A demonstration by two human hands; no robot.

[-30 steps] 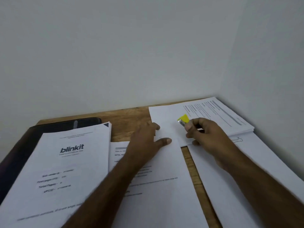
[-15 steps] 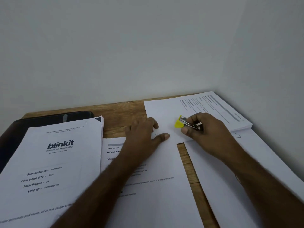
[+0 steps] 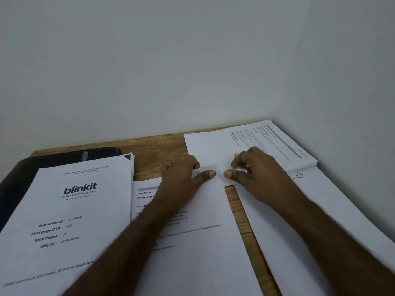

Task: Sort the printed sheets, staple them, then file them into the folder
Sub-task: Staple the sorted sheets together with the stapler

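My left hand (image 3: pixel 181 178) lies flat on the top edge of the middle printed sheets (image 3: pixel 203 242), thumb stretched right along the corner. My right hand (image 3: pixel 256 169) is curled around a small yellow stapler (image 3: pixel 236 155), of which only a sliver shows above the fingers. Its thumb tip rests on the paper a short gap from my left thumb. A thick stack with a "blinkit" cover page (image 3: pixel 74 210) lies at the left, partly over a black folder (image 3: pixel 64 155).
Another stack of printed sheets (image 3: pixel 277 142) sits turned sideways at the back right corner. More white sheets (image 3: pixel 299 221) run down the right side. The wooden table (image 3: pixel 158 146) ends at white walls behind and to the right.
My right hand moved down and left with the stapler, closing on my left thumb at the sheet's top corner. The stapler is now mostly covered by my fingers. My left hand stayed put.
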